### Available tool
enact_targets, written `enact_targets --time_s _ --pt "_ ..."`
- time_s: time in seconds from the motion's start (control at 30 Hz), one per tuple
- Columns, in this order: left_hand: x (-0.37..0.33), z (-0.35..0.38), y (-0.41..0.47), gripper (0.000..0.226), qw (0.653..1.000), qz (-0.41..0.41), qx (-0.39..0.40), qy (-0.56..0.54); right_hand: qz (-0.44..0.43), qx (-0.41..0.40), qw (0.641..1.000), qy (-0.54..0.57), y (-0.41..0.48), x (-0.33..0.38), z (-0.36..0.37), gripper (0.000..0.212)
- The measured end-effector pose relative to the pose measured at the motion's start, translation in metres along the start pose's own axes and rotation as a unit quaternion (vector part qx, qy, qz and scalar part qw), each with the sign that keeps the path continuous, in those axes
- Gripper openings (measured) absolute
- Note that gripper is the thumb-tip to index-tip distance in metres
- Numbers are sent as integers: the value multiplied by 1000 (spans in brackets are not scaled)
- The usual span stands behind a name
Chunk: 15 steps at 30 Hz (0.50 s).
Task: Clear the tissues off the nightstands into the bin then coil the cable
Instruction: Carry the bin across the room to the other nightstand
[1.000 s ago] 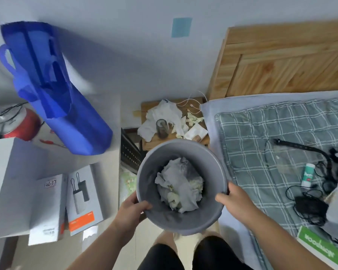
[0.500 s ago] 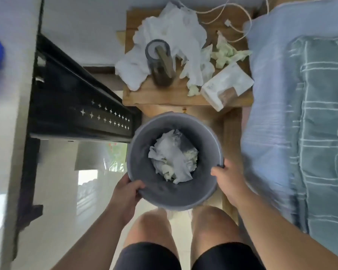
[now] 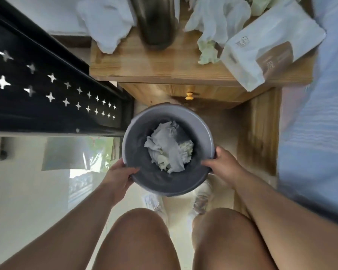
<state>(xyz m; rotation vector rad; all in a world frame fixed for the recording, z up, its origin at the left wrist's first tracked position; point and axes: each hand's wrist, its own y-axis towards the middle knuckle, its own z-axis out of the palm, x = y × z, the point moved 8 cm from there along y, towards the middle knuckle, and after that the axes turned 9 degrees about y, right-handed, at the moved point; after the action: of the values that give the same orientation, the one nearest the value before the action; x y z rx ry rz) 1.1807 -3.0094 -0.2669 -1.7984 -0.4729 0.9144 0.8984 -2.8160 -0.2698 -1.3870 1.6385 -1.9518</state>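
- Gripping the bin [image 3: 164, 184] from both sides: left hand [image 3: 118, 176] curled over the near-left rim with its thumb inside the wall, right hand [image 3: 222, 166] curled over the near-right rim, thumb likewise inside.
- Bin: grey, round, upright, held low ahead of the knees, just in front of the nightstand [image 3: 164, 67] and below its top. I cannot tell whether it rests on the floor.
- Inside the bin I log a heap of crumpled tissues [image 3: 168, 149], mostly white, with pale green pieces mixed in.
- Nightstand top, wooden, carries loose tissue: a white wad [image 3: 107, 22] hanging over the left edge, a white bunch [image 3: 217, 22] right of centre, and a green scrap [image 3: 208, 55] at that bunch's near end.
- Dark cup [image 3: 156, 22] stands between wad and bunch; blurred, detail unreadable.
- Tissue pack [image 3: 265, 45] lies at the right front corner, overhanging the edge.
- Small yellow knob [image 3: 189, 95] on the drawer front, just beyond the bin.
- Black panel [image 3: 47, 90] with star cut-outs to the left; pale blue bedding [image 3: 320, 114] to the right.
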Motion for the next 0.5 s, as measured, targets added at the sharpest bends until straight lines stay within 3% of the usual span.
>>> enact_targets --time_s 0.2,0.33,0.43,0.5 --pt "-12 5 -1 28 999 2 -7 45 14 -15 998 51 0 -7 -8 55" --pt "-35 0 -32 39 997 14 -49 53 35 -64 996 57 -26 2 -13 44" --pt "-63 -10 -73 50 992 50 -113 28 58 -77 993 71 -69 20 -10 66" --pt "-86 -10 -102 42 989 79 -123 28 43 -78 994 69 -101 45 -10 67"
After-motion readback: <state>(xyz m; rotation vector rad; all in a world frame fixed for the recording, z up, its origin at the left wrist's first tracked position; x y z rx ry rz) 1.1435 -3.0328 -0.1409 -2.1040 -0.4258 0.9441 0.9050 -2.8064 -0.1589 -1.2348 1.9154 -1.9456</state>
